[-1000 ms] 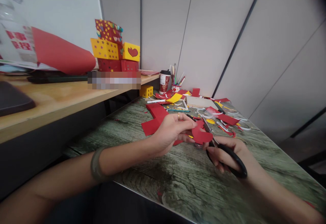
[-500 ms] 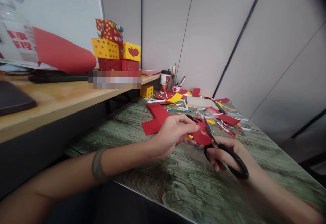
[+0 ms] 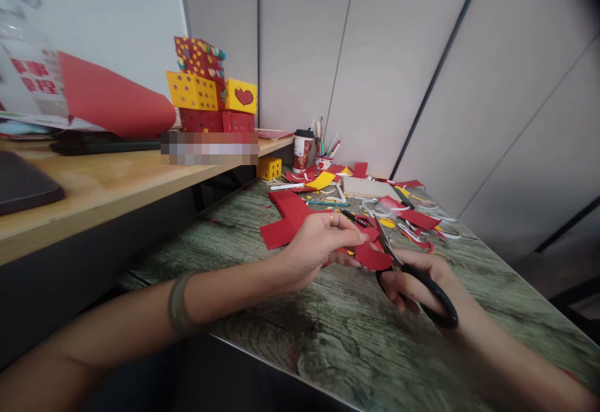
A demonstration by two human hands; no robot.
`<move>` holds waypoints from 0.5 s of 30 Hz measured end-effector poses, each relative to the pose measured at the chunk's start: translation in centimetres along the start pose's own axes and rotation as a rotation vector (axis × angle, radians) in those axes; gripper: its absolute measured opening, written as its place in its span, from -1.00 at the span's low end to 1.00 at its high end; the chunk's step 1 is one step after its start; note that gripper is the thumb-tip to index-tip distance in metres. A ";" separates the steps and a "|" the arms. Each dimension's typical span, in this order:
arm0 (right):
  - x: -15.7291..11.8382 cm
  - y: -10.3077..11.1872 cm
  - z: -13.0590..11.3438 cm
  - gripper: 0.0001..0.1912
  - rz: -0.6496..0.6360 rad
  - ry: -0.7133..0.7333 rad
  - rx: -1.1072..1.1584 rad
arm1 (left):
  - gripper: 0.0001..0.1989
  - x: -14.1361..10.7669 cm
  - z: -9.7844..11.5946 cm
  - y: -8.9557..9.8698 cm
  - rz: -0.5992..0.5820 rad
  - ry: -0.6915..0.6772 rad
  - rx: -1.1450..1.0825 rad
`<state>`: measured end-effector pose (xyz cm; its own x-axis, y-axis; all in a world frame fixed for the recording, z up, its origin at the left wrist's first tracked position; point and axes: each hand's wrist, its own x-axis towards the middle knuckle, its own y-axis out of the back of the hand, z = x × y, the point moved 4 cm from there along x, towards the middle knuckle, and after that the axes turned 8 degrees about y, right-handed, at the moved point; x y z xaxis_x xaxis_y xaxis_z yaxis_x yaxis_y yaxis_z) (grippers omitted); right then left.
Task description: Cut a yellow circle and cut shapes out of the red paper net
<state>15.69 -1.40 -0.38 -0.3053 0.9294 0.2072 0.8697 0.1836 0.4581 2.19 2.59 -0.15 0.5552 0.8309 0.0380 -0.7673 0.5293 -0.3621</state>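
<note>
Between its thumb and fingers, my left hand pinches a small red paper piece with a rounded edge. My right hand has its fingers through the black handles of the scissors. The scissor blades point up and away, right beside the red piece; whether they touch it is hard to tell. Behind my left hand a larger red paper cutout lies flat on the green wood-patterned table.
Red, yellow and white paper scraps cover the table's far part, near a paper cup and a pen holder. Decorated boxes stand stacked on the wooden shelf at left, beside a red paper roll.
The small red piece has turned slightly in my left hand, and more of its rounded lower edge shows beside the blades. Both hands have stayed nearly in place.
</note>
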 end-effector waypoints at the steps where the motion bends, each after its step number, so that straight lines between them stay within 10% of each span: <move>1: 0.0 0.1 0.0 -0.83 0.001 -0.003 0.000 | -0.87 0.0 0.0 0.1 0.007 0.006 0.008; 15: 0.0 0.2 -0.3 -0.86 0.006 -0.053 0.039 | -0.88 0.1 0.4 0.3 0.073 0.045 0.059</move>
<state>15.76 -1.44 0.02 -0.2799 0.9461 0.1629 0.8864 0.1895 0.4224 1.87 2.94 0.11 0.5097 0.8598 -0.0293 -0.8233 0.4776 -0.3067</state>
